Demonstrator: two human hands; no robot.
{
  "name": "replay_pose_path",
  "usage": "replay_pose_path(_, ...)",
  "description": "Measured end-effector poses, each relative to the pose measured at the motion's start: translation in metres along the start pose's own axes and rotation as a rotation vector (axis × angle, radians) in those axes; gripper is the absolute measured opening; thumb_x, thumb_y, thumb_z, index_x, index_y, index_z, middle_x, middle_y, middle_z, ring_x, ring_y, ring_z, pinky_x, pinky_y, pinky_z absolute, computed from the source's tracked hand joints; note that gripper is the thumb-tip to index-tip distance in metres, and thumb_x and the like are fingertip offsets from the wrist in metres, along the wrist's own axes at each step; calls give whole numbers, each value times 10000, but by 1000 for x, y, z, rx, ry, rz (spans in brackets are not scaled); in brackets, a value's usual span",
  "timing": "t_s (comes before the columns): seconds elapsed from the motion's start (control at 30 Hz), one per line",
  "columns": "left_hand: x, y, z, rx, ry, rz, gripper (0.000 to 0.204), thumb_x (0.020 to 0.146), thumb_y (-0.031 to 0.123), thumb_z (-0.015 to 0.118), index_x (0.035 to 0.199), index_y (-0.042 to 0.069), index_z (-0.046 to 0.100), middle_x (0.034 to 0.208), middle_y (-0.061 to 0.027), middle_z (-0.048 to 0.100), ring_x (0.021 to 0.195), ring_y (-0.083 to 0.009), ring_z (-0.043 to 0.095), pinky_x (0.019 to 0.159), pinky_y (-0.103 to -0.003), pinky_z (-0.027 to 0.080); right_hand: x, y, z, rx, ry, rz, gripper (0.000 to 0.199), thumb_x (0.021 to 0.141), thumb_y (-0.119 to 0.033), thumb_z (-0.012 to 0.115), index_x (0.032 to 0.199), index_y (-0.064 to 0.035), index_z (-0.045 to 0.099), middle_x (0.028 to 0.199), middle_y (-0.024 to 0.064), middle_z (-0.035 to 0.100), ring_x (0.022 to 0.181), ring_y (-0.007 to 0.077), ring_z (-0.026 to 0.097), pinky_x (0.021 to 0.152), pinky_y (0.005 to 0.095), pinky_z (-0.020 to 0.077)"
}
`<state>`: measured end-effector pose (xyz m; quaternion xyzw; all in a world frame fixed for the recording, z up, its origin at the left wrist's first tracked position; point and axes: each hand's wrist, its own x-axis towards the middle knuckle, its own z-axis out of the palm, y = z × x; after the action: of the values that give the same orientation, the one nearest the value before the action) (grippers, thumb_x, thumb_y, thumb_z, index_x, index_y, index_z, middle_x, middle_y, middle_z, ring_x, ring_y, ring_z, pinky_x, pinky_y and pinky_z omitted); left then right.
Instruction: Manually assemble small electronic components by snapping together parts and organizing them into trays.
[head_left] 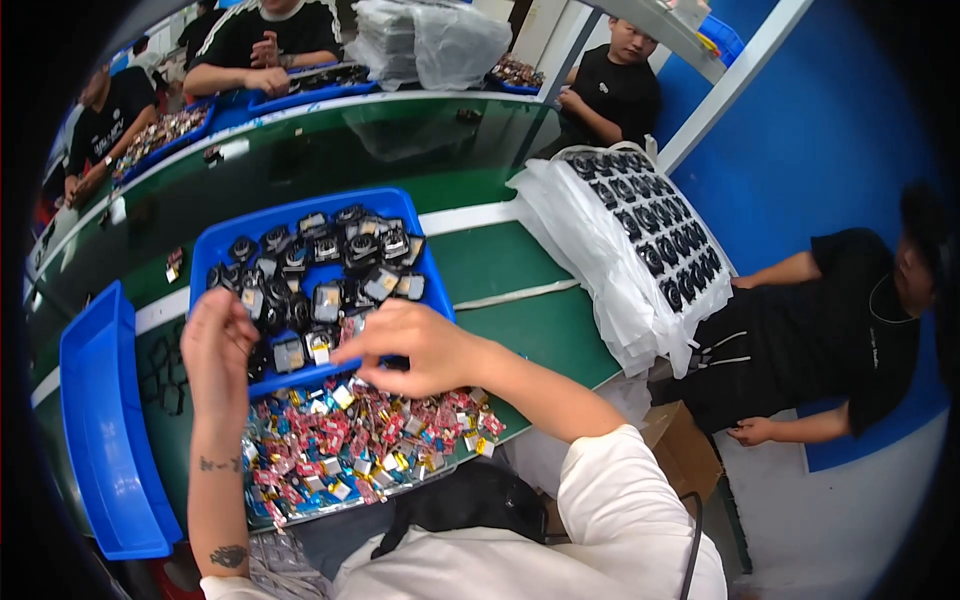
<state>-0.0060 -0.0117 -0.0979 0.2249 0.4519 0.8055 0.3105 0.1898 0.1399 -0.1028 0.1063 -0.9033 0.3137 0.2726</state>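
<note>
A blue tray (pixel 436 280) full of black camera-like housings (pixel 325 248) lies in front of me, several with a grey or silver square face. My left hand (pixel 215 335) is above its left near corner, fingers curled together; what they hold, if anything, is hidden. My right hand (pixel 420 345) is over the near edge, thumb and fingers drawn together. A small white-and-yellow piece (pixel 320 352) shows by its fingertips, but I cannot tell whether they grip it. Right below the tray lies a heap of small red circuit boards with silver and yellow parts (pixel 360 435).
An empty-looking blue tray (pixel 105 420) stands at the left, beside black frames (pixel 163 375). On the right, a stack of white trays (pixel 650 230) carries rows of black round parts. A person (pixel 820 330) is at the right; others work across the green belt (pixel 400 135).
</note>
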Motion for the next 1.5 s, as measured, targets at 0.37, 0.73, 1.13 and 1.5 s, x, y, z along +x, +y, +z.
replay_pose_path(0.37,-16,-16,19,216,-161,-131,117,883,146,587,885,29,592,764,-25,600,635,-68,530,590,-208,424,-3,19,-11,-490,387,243,166,699,-105,646,852,-41,653,882,84,617,832,254,545,744,358,448)
replay_pose_path(0.73,-31,-12,21,397,-284,23,25,791,-8,647,795,-33,648,1083,-100,566,684,-87,594,577,-200,503,-2,20,-6,191,466,635,158,790,-108,689,837,-19,568,877,37,605,707,75,533,615,218,422)
replay_pose_path(1.13,-42,-18,31,525,-336,130,74,788,51,661,824,-7,691,1126,-126,611,775,-85,610,618,-204,481,-5,-23,27,709,243,605,341,855,27,574,1184,27,482,1108,121,580,958,140,607,774,272,561)
replay_pose_path(1.5,-46,-18,33,693,-282,131,106,781,62,659,829,-26,693,992,-149,674,804,-128,640,654,-231,500,-6,-28,35,768,297,635,297,870,3,573,1163,41,541,1086,133,609,883,134,627,742,244,557)
